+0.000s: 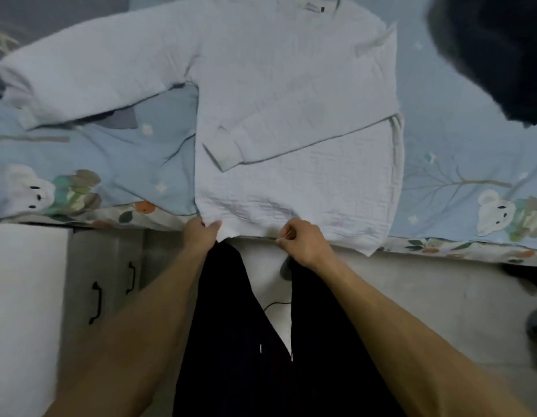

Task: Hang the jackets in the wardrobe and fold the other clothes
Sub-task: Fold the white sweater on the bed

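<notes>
A white long-sleeved sweatshirt lies flat on the bed, collar away from me. Its right sleeve is folded across the chest; the left sleeve stretches out to the left. My left hand pinches the bottom hem at its left corner. A little to the right, my right hand grips the same hem at the bed's near edge. A dark garment lies at the upper right of the bed.
The bed has a light-blue sheet printed with bears and trees. A grey cabinet with black handles and a white surface stand at the left. My dark trousers fill the lower middle, over pale floor.
</notes>
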Demonstrator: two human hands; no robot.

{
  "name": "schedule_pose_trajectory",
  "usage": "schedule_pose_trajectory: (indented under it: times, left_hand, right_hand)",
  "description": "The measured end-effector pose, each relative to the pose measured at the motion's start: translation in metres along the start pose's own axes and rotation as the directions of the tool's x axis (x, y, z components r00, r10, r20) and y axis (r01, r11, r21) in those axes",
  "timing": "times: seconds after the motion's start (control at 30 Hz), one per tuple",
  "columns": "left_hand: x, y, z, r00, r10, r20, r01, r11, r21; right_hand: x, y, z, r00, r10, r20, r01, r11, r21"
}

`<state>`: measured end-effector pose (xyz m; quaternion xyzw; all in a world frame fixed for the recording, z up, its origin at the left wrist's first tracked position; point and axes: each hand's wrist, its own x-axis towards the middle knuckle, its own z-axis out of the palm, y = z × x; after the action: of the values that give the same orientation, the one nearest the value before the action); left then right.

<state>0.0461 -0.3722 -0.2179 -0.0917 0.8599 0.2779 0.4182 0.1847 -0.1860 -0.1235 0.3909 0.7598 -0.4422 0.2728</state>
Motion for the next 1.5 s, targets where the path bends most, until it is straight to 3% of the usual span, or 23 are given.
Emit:
schedule_pose_trajectory:
  times: [0.1, 0.2, 0.27, 0.33, 0.47, 0.67, 0.83, 0.9, 0.97, 1.0, 1.03, 1.07, 1.1, 1.17, 1.23, 1.3, 1.37, 1.43, 1.5]
  left_hand:
    - [0.010, -0.023, -0.023, 0.999, 0.025, 0.033, -0.028, 0.996, 0.086]
    - [0.010, -0.040, -0.050, 0.997, -0.039, 0.065, 0.029, 0.990, 0.140]
    - [0.010, -0.035, -0.068, 0.999, 0.007, 0.042, -0.010, 0.998, 0.064]
    - [0.010, -0.023, -0.090, 0.998, 0.051, 0.041, -0.046, 0.992, -0.121]
    - [0.011, -0.002, -0.151, 0.996, 0.086, 0.020, -0.073, 0.924, -0.375]
    - [0.050, 0.033, -0.249, 0.999, 0.014, 0.036, 0.013, 0.761, -0.648]
    - [0.123, 0.054, -0.291, 0.990, -0.139, -0.005, 0.094, 0.697, -0.711]
    - [0.145, 0.060, -0.296, 0.981, -0.168, 0.101, 0.182, 0.588, -0.788]
    - [0.158, 0.066, -0.300, 0.972, -0.143, 0.188, 0.231, 0.415, -0.880]
    - [0.163, 0.070, -0.301, 0.971, -0.154, 0.181, 0.224, 0.345, -0.911]
    - [0.164, 0.074, -0.301, 0.980, -0.174, 0.098, 0.154, 0.346, -0.925]
    - [0.161, 0.078, -0.301, 0.983, -0.177, -0.053, 0.028, 0.428, -0.904]
    - [0.155, 0.083, -0.299, 0.967, -0.100, -0.235, -0.138, 0.569, -0.810]
    - [0.133, 0.089, -0.289, 0.867, 0.256, -0.428, -0.452, 0.765, -0.458]
    - [0.110, 0.098, -0.277, 0.691, 0.581, -0.431, -0.677, 0.729, -0.104]
    - [0.091, 0.107, -0.266, 0.514, 0.782, -0.352, -0.797, 0.587, 0.141]
    - [0.076, 0.117, -0.253, 0.316, 0.921, -0.226, -0.889, 0.371, 0.267]
    - [0.063, 0.129, -0.236, 0.164, 0.979, -0.121, -0.931, 0.194, 0.310]
    - [0.045, 0.144, -0.217, 0.103, 0.994, -0.037, -0.946, 0.109, 0.307]
  right_hand:
    - [0.006, -0.027, 0.019, 0.999, 0.031, 0.022, -0.030, 0.997, -0.069]
    - [0.009, -0.056, 0.030, 0.998, 0.045, 0.032, -0.041, 0.993, -0.112]
    - [0.011, -0.075, 0.029, 0.999, 0.037, 0.019, -0.034, 0.990, -0.139]
    - [0.011, -0.095, 0.025, 1.000, 0.017, -0.004, -0.018, 0.991, -0.135]
    - [0.007, -0.146, 0.018, 0.998, -0.041, -0.054, 0.036, 0.995, -0.091]
    - [0.025, -0.243, 0.008, 0.979, -0.147, -0.138, 0.144, 0.989, -0.038]
    - [0.055, -0.302, 0.005, 0.965, -0.210, -0.157, 0.208, 0.978, -0.029]
    - [0.064, -0.315, 0.005, 0.968, -0.205, -0.142, 0.206, 0.978, -0.007]
    - [0.076, -0.323, 0.005, 0.975, -0.187, -0.123, 0.191, 0.981, 0.025]
    - [0.082, -0.325, 0.004, 0.977, -0.174, -0.120, 0.179, 0.983, 0.036]
    - [0.086, -0.327, 0.002, 0.980, -0.155, -0.124, 0.163, 0.985, 0.055]
    - [0.091, -0.327, -0.001, 0.984, -0.131, -0.120, 0.142, 0.986, 0.090]
    - [0.092, -0.325, -0.004, 0.987, -0.108, -0.117, 0.124, 0.983, 0.138]
    - [0.093, -0.320, -0.011, 0.993, -0.055, -0.107, 0.082, 0.959, 0.272]
    - [0.094, -0.317, -0.024, 0.998, 0.008, -0.060, 0.020, 0.890, 0.455]
    - [0.095, -0.312, -0.040, 0.995, 0.061, 0.079, -0.098, 0.752, 0.652]
    - [0.094, -0.306, -0.056, 0.969, 0.078, 0.234, -0.230, 0.633, 0.739]
    - [0.091, -0.295, -0.069, 0.948, 0.073, 0.309, -0.282, 0.640, 0.715]
    - [0.083, -0.278, -0.080, 0.963, 0.109, 0.248, -0.251, 0.705, 0.663]
